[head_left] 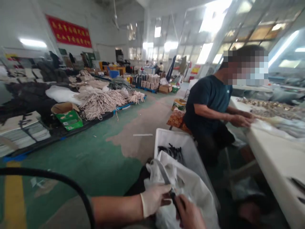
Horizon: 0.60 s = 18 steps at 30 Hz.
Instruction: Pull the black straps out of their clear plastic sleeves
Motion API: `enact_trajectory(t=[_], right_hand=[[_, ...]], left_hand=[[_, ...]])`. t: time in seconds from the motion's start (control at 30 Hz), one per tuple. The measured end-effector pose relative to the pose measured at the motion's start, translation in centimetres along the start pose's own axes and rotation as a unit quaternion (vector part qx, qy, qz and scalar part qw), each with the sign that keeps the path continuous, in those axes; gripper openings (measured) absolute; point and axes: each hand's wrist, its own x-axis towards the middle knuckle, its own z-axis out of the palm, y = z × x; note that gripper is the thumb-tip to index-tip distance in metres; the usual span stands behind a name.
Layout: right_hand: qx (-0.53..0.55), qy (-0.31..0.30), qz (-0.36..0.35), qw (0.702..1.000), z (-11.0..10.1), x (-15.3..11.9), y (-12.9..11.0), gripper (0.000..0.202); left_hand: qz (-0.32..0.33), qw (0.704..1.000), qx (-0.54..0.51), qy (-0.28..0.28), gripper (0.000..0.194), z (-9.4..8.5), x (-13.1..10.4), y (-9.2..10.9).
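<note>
A narrow curved strip (162,171), grey at its upper end and black lower down, runs between my two hands; blur hides its exact kind. My left hand (153,197), in a pale thin glove, pinches it near the middle. Lower down, the fingers of my bare right hand (190,212) are wrapped around its black part. Beneath both hands lies a white plastic bag (195,184), spread over the near end of a white bin (175,133). Several black strips (172,152) lie in the bin's far end.
At right a co-worker in a dark shirt (207,98) sits at a white table (269,140), hands on pale material. A black curved tube (59,178) crosses the lower left. Pallets at left carry bundled beige cords (100,100) and a green box (69,119).
</note>
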Motion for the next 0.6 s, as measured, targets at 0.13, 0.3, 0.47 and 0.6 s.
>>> enact_trajectory(t=[0.13,0.3,0.47,0.6], right_hand=[[0.069,-0.003,-0.018,0.997,-1.4,-2.1,-1.7,0.04],[0.145,0.03,-0.033,0.988,-2.5,-4.0,-3.0,0.043],[0.078,0.14,-0.069,0.985,-2.0,-4.2,-1.3,0.037],[-0.003,0.191,-0.132,0.973,-1.2,-4.7,1.1,0.034]], left_hand=[[-0.024,0.997,-0.035,-0.061,0.031,1.5,-1.9,0.8],[-0.07,0.987,-0.124,0.069,0.019,0.2,-1.4,4.4],[-0.122,0.978,-0.155,0.062,0.014,0.8,-2.2,4.4],[-0.125,0.976,-0.168,0.055,0.014,1.2,-3.4,4.2]])
